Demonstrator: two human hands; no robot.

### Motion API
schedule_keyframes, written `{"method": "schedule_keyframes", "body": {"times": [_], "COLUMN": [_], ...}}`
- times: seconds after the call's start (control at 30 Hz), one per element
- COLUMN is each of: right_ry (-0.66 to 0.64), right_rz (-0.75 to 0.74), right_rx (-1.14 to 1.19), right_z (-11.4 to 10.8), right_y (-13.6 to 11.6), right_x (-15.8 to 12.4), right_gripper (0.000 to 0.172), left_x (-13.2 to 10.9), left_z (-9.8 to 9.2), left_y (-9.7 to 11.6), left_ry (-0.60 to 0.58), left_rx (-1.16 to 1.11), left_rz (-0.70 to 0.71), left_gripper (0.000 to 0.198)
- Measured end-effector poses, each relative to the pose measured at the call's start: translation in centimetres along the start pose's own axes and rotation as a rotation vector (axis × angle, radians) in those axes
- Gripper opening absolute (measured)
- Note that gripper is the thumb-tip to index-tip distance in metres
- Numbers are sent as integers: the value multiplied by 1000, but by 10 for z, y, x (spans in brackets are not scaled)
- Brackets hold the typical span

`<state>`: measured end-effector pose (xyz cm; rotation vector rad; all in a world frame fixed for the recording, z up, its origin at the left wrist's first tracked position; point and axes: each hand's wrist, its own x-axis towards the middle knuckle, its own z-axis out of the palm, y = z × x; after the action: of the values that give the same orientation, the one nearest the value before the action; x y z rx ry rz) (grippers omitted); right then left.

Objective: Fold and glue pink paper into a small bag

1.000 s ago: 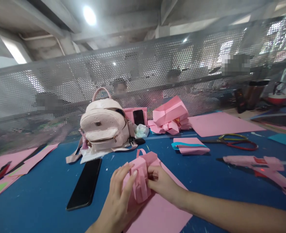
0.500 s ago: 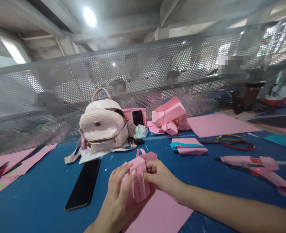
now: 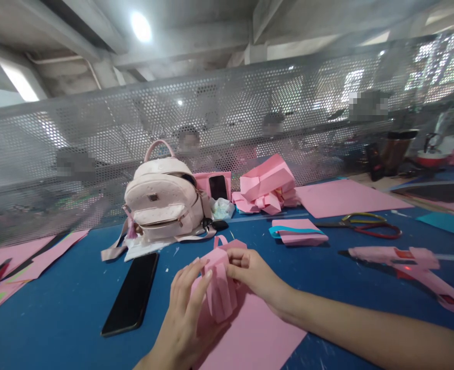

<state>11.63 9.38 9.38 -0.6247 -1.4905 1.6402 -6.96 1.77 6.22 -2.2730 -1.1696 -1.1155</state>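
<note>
Between my hands is a small folded pink paper bag with a thin loop handle at its top. My left hand wraps round its left side, thumb across the front and fingers at the upper edge. On the right side, my right hand pinches the paper near the top between thumb and curled fingers. Beneath it lies a flat pink paper sheet on the blue table. The inside of the bag and its far side are hidden.
A black phone lies at left, a pale backpack behind it. To the right are a pink glue gun, scissors and a folded pink piece with a blue strip. Crumpled pink paper sits by the perforated metal screen.
My right hand has shifted slightly left and up, its fingers closer over the bag's upper right edge. My left hand keeps nearly the same hold.
</note>
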Motion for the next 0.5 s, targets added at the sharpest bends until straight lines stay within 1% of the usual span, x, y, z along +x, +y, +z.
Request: {"method": "schedule_keyframes", "body": {"times": [0.1, 0.17, 0.23, 0.3, 0.4, 0.5], "right_ry": [138, 177, 141, 88, 61, 50], "right_rz": [-123, -215, -299, -362, -399, -401], "right_rx": [-52, -141, -272, -391, -494, -534], "right_z": [-2, -3, -2, -1, 0, 0], "right_y": [-3, -9, -18, -27, -34, -35], "right_x": [0, -1, -4, -6, -8, -8], "right_gripper": [27, 19, 11, 7, 5, 4], "left_x": [-1, -3, -4, -4, -4, -4], "left_z": [0, 0, 1, 1, 0, 0], "left_y": [-3, -3, -1, 1, 3, 3], "left_ry": [-19, -12, -5, -9, -14, -18], "left_rx": [-19, -41, -52, -53, -46, -47], "left_rz": [-75, -104, -111, -114, -103, -80], "left_gripper": [85, 85, 88, 91, 92, 89]}}
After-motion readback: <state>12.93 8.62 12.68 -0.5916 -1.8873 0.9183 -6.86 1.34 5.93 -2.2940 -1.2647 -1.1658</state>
